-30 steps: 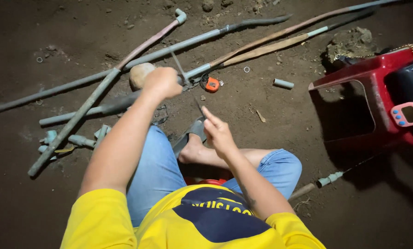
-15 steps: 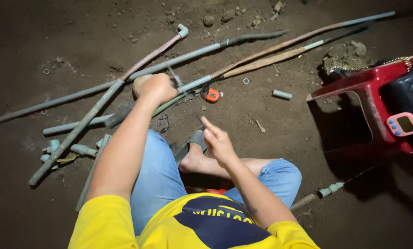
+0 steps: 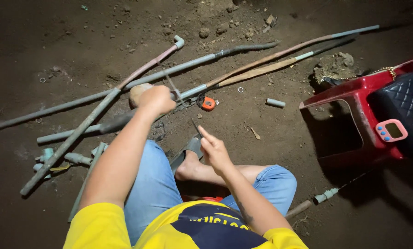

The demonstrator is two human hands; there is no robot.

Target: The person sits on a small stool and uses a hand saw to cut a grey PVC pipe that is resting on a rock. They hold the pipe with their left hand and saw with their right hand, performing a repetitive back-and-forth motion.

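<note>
The person sits on the dirt floor [image 3: 54, 37] with 1 knee up, and the grey pipe [image 3: 188, 92] crossing in front of the knee is the thing to steer by. The left hand [image 3: 156, 99] is closed in a fist on that pipe near its middle, where a thin blade-like strip rises from the grip; I cannot tell exactly what that strip is. Compared with a second ago the left hand sits on much the same spot of the pipe, so the hold has not been given up. The right hand [image 3: 214, 150] has stayed nearer the body, below the pipe, fingers pinched narrow on a small dark sliver whose kind I cannot make out. An orange tape measure [image 3: 208, 103] lies just right of the left hand, touching the pipe. Farther right of the pipe's end stands a red plastic stool [image 3: 354, 99], with a short pipe offcut [image 3: 275, 103] between it and the tape measure.
</note>
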